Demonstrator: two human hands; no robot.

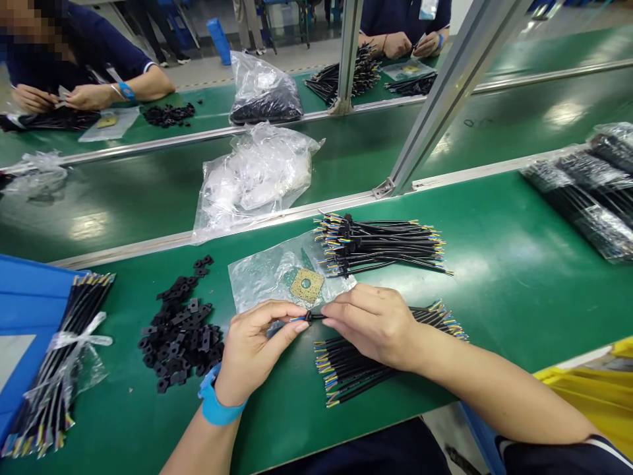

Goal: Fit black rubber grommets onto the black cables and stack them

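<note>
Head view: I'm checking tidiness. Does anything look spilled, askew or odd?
Nothing looks damaged. The small black pieces lie in a loose heap, with a few strays on its far side, and a crumpled clear bag lies over the metal rail. The left hand and right hand pinch one cable normally.

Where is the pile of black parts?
In the head view, the pile lies on the green table, left of the left hand, beside the tied cables.
</note>
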